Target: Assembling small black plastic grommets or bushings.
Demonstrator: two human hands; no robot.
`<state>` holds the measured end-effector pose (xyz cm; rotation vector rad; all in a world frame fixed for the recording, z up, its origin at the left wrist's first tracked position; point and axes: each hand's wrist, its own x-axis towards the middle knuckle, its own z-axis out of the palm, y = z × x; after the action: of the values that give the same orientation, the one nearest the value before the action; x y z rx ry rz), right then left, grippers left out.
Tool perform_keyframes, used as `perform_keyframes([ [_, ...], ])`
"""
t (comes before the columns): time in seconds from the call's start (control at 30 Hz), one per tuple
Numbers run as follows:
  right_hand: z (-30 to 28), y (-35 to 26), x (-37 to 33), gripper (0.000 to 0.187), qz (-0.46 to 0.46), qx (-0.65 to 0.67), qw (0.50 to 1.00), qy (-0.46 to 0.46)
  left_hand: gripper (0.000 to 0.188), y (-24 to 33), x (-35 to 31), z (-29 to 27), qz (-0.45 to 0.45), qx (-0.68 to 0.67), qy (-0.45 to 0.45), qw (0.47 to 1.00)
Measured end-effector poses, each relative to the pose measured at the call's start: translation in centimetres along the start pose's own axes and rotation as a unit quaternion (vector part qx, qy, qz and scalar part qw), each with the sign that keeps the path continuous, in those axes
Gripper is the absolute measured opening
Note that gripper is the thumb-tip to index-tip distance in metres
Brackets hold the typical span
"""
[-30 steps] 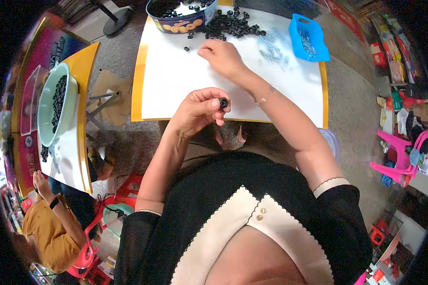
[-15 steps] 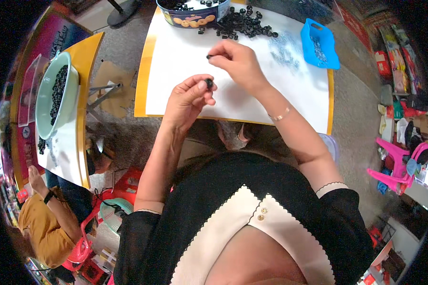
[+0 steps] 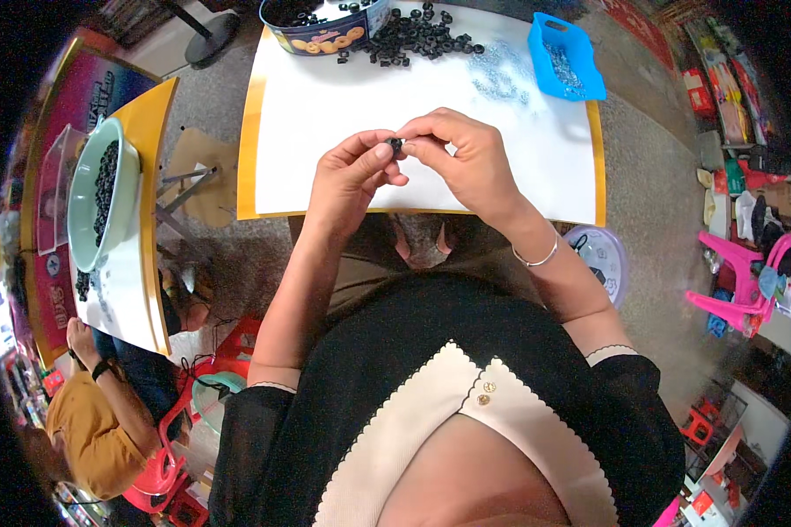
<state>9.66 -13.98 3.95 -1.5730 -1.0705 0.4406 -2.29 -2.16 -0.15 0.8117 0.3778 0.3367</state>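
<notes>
Over the near part of the white tabletop (image 3: pixel 299 105), my two hands meet fingertip to fingertip. My left hand (image 3: pixel 347 180) pinches a small round black part (image 3: pixel 395 148) between thumb and fingers. From the other side, my right hand (image 3: pixel 476 162) closes thumb and index finger at the same black part; its fingertips hide any second small piece there. Farther back lies a loose pile of similar black parts (image 3: pixel 422 37). Beside it at the left stands a dark blue tin (image 3: pixel 325 40) with more of them inside. Small clear pieces (image 3: pixel 501 77) are scattered right of the pile.
A blue tray (image 3: pixel 591 77) with clear pieces sits at the table's far right corner. On a side table at left is a pale green basin (image 3: pixel 81 224) of black parts. A person in a mustard top (image 3: pixel 92 430) sits there. A pink stool (image 3: pixel 738 281) stands at right.
My right hand, which pinched a small black piece above the table, has come down to the part in my left hand. The view has shifted slightly.
</notes>
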Motion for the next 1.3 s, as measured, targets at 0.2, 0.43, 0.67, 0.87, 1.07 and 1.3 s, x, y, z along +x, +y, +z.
perform_keyframes([
  [0.2,0.3,-0.3,-0.4,0.008,-0.049,-0.053,0.997,-0.003,0.02,-0.1,-0.4,0.0,0.027,0.028,0.0,0.999],
  [0.43,0.8,0.4,-0.7,0.006,-0.131,-0.116,0.984,0.01,0.019,-0.3,-0.6,0.2,0.045,0.103,0.024,0.993],
  [0.67,0.3,0.8,-0.6,0.009,-0.171,-0.115,0.978,-0.031,0.02,-0.1,-0.6,-0.6,0.022,0.139,0.0,0.99],
  [0.87,-0.4,1.4,-0.9,0.011,-0.072,-0.051,0.992,-0.095,0.025,-0.3,-0.4,-1.1,-0.037,0.126,-0.04,0.991],
  [1.07,-0.4,2.3,-1.2,0.012,-0.134,-0.101,0.981,-0.099,0.031,0.1,-0.7,-0.4,-0.111,0.141,-0.069,0.981],
  [1.3,-0.7,1.8,-1.4,0.018,-0.043,-0.048,0.993,-0.098,0.033,-0.4,-0.6,-0.7,-0.133,0.079,-0.084,0.984],
])
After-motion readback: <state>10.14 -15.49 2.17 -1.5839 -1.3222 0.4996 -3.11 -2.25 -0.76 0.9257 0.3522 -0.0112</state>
